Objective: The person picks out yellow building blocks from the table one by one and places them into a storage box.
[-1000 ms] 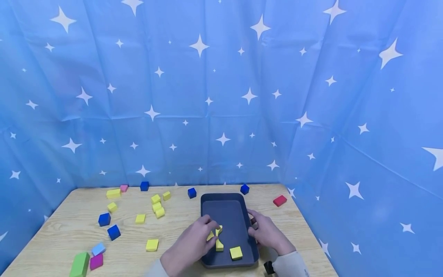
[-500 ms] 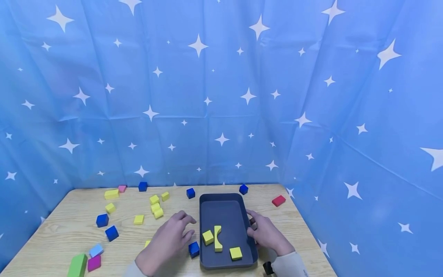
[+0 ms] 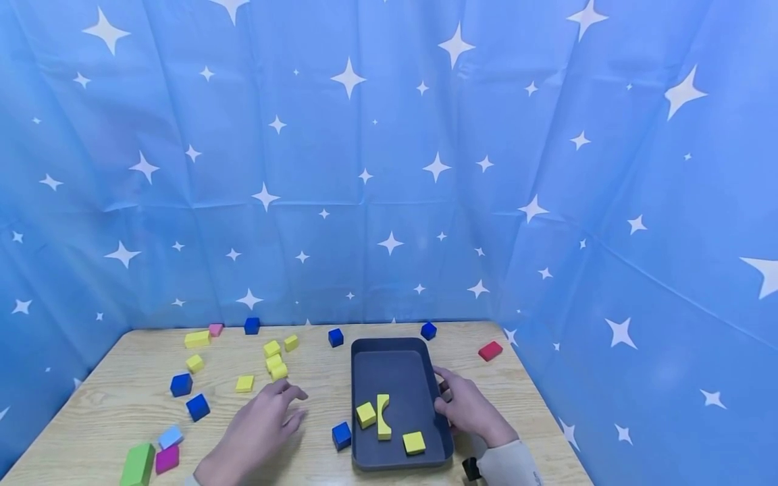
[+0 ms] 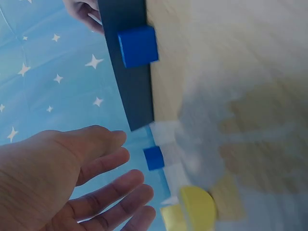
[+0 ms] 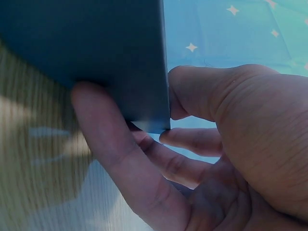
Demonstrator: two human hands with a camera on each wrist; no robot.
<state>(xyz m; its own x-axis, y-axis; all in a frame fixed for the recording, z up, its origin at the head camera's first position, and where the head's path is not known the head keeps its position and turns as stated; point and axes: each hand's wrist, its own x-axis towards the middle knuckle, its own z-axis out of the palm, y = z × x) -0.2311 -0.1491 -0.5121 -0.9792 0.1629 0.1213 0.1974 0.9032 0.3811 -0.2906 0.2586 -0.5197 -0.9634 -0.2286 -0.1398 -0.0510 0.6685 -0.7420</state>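
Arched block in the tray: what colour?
Plain yellow; the arched block shows best in the head view.

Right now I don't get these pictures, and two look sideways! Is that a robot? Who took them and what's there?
No robot here: these are a person's two bare hands. The wide picture comes from a camera worn on the head, looking forward and down. The two sideways ones come from cameras on the wrists, one each.

On the wooden table lie loose blocks, like blue blocks, a green block and a red block. There's also a dark tray with three yellow blocks inside.

The right hand holds the tray's side. The left hand holds nothing. Behind hangs a starry blue sheet.
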